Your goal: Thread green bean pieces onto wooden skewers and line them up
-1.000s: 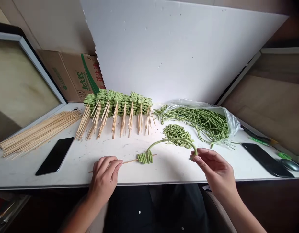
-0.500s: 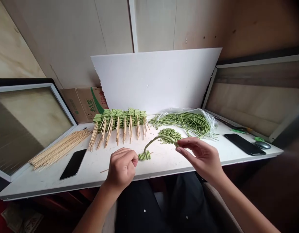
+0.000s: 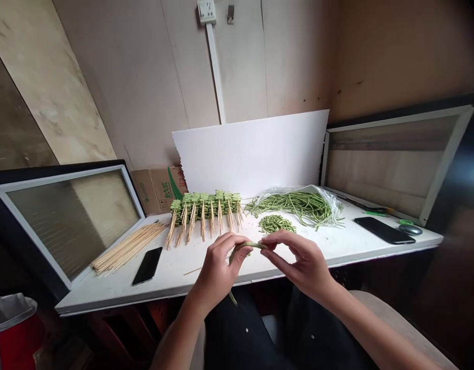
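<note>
A long green bean (image 3: 254,245) is stretched between my two hands above the table's front edge. My left hand (image 3: 226,259) has its fingers closed round the bean, and a loose end hangs below that hand. Thumb and fingertips of my right hand (image 3: 298,257) pinch the other end. Just beyond the hands lies a small pile of short bean pieces (image 3: 277,223). Further back at the left, bean pieces threaded on skewers (image 3: 212,201) are stacked, their sticks pointing toward me. The skewered pieces near my left hand are mostly hidden now.
Bare skewers (image 3: 129,247) and a phone (image 3: 147,265) lie at the left of the white table (image 3: 106,297). Long beans (image 3: 298,204) spill from a plastic bag at the back right. Another phone (image 3: 383,229) and a mouse (image 3: 410,229) are at the right.
My hands have come together, and my left hand, a fist before, now holds the bean too. The bean has moved up off the skewered pieces. The view has tilted and shifted left.
</note>
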Motion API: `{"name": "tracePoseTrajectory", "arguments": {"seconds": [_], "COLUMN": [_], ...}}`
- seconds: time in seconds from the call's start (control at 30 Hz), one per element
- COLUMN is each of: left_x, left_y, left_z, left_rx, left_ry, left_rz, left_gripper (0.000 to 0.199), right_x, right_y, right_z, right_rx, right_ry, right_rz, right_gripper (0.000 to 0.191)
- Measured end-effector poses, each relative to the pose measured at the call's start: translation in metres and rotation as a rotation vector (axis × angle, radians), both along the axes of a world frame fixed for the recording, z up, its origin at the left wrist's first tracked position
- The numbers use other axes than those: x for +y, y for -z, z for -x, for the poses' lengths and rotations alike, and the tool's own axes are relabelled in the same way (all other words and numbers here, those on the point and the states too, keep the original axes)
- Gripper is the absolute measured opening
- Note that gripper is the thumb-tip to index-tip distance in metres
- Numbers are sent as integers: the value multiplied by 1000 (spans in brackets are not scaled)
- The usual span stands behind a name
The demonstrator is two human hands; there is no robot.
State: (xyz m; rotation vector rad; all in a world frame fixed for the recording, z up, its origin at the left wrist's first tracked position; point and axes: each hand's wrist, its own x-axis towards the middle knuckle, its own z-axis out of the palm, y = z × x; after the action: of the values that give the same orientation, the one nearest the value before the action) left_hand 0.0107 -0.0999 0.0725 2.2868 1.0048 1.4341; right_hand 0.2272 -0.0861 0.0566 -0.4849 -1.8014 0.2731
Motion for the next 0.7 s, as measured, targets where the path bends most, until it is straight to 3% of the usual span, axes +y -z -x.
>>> {"name": "tracePoseTrajectory", "arguments": {"seconds": [0.1, 0.33, 0.7], "left_x": [-4, -8, -13], "left_y": [1, 7, 6], "left_z": [-7, -25, -29], "left_rx": [-43, -55, -51], "left_ry": [-34, -48, -4], "left_rz": [6, 107, 234], "left_gripper": [20, 30, 38], "right_x": [-2, 1, 6], "right_y": [-1, 2, 5], "right_z": [-7, -12, -22], "right_rx": [-12, 2, -80], "right_ry": [17, 108, 267], "right_rz": [-53, -233, -435], "right_gripper": [36, 34, 34]}}
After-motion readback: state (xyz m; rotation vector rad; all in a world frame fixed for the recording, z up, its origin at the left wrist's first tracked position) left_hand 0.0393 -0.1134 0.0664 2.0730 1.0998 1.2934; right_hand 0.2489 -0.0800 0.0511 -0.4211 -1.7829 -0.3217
